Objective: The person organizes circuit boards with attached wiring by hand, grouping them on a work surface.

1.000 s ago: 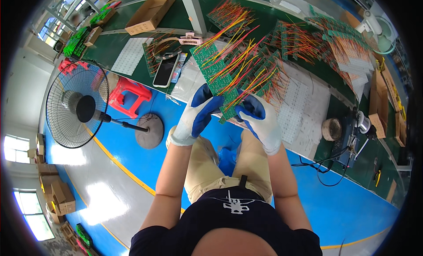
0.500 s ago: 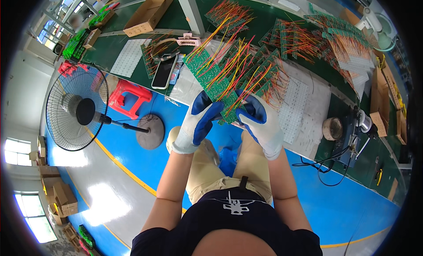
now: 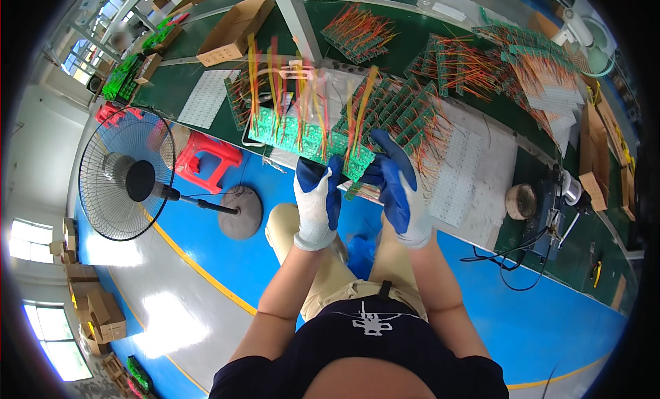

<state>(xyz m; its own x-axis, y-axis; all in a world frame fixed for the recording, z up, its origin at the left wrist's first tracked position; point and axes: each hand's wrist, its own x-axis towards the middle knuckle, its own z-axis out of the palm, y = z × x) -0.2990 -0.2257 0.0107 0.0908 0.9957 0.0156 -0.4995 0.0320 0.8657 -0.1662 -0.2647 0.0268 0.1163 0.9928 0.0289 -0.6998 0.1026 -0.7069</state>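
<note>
A long green circuit board (image 3: 292,136) with red and yellow wires standing up from it is held over the front edge of the bench. My left hand (image 3: 317,203), in a white glove with blue palm and fingers, grips its lower edge. My right hand (image 3: 400,196), gloved alike, closes on the board's right end with thumb and fingers, its upper fingers less curled. Behind the held board lies a pile of wired circuit boards (image 3: 395,110). The board and its wires partly cover a phone (image 3: 254,139).
More wired boards (image 3: 459,65) lie farther back on the green bench (image 3: 392,14). A white perforated sheet (image 3: 457,172) is at right, beside a round pot (image 3: 520,201) and cabled equipment (image 3: 546,217). A standing fan (image 3: 127,175) and red stool (image 3: 210,162) are at left.
The held board has swung from a steep diagonal to a flatter slant, its far end moving left and down. Its wires now point more upright. My right hand has turned and its fingers have shifted.
</note>
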